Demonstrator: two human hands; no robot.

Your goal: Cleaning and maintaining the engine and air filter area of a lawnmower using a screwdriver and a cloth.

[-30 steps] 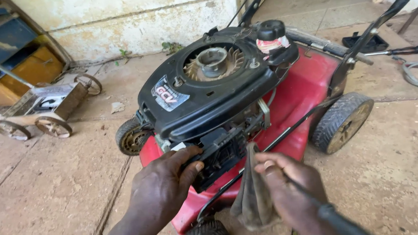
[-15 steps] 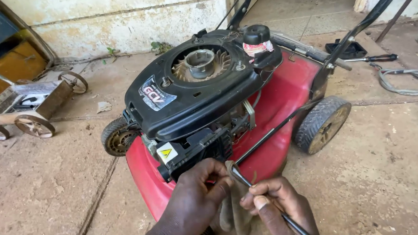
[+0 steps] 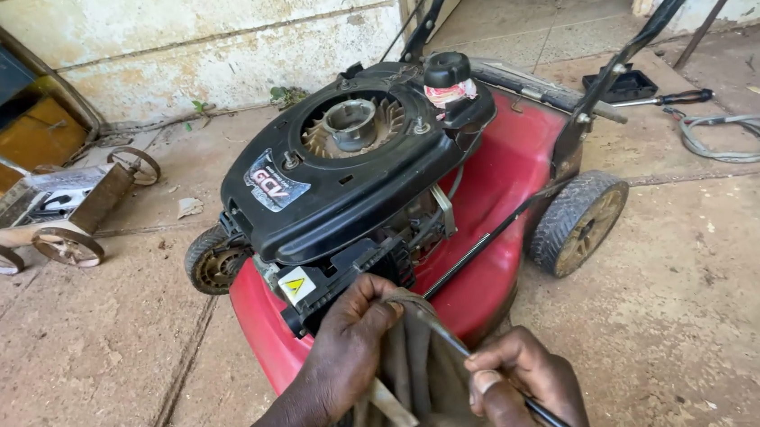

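A red lawn mower (image 3: pixel 486 187) with a black engine cover (image 3: pixel 350 171) stands on the concrete in front of me. My left hand (image 3: pixel 349 342) grips a dirty brown rag (image 3: pixel 420 373) against the front of the engine, just below a yellow warning sticker (image 3: pixel 296 287). My right hand (image 3: pixel 524 383) holds a thin black cable (image 3: pixel 490 236) that runs up to the mower's handle; the rag wraps around the cable between my hands.
A small wooden cart with wheels (image 3: pixel 46 222) sits at the left by a stained wall. A screwdriver (image 3: pixel 660 99), a black tray (image 3: pixel 627 86) and a coiled grey hose (image 3: pixel 726 136) lie on the ground at the right.
The view has shifted closer over the mower. My hands have drawn back from the engine front, and the rag now lies over the cable between them.
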